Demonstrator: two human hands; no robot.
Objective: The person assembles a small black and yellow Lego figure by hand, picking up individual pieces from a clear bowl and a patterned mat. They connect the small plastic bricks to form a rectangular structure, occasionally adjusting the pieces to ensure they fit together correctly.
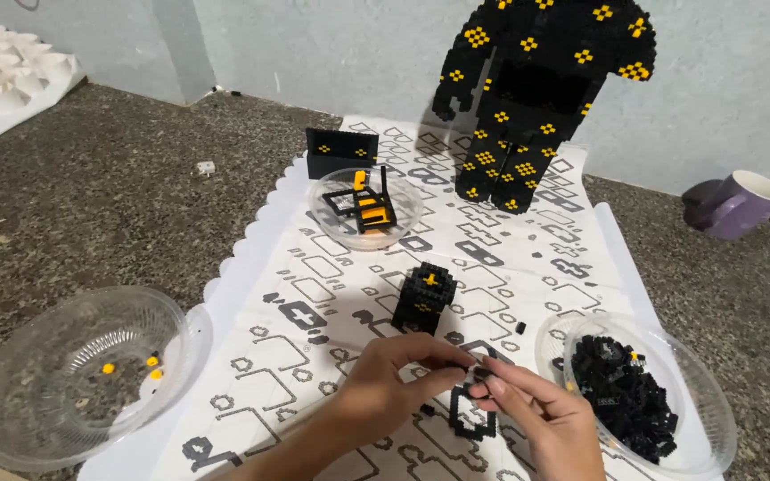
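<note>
Low on the white patterned sheet (251, 294), left hand (383, 383) and right hand (545, 419) meeting fingertip to fingertip, both pinching a small black brick (481, 370) above a black rectangular brick frame (471, 415). Just beyond, a small black brick tower (424, 299) with a yellow stud. Right: clear bowl (706, 419) of black bricks. Left: clear bowl (37, 356) holding few yellow pieces. Farther back, a tall black-and-yellow brick figure (528, 98).
</note>
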